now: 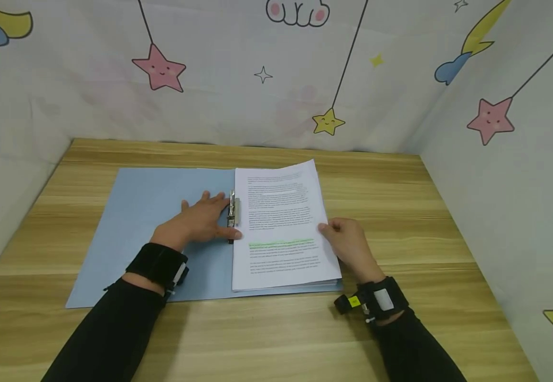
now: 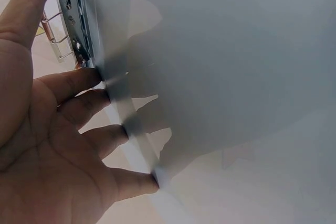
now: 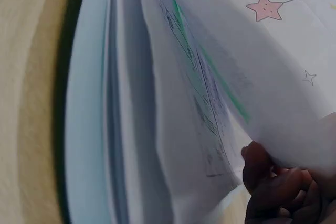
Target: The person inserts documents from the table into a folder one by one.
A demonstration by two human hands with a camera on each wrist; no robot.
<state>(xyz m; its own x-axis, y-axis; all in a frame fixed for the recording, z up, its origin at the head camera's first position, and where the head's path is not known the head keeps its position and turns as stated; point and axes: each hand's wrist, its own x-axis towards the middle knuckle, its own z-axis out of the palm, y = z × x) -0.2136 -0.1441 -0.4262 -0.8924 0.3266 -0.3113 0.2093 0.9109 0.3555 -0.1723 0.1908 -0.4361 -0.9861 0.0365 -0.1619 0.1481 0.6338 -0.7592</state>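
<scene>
A blue folder lies spread flat on the table, with a stack of printed paper on its right half. One line of the top page carries a green highlight. Along the fold runs a metal clip, also seen in the left wrist view as a metal strip. My left hand rests flat with fingers spread on the folder's left half, its thumb across the clip to the paper's edge. My right hand pinches the right edge of the top page, which bends up from the sheets below.
The wooden table extends around the folder on all sides. A white cloth backdrop with printed stars rises behind the table's far edge and along both sides. Each wrist wears a black strap over or beside a dark sleeve.
</scene>
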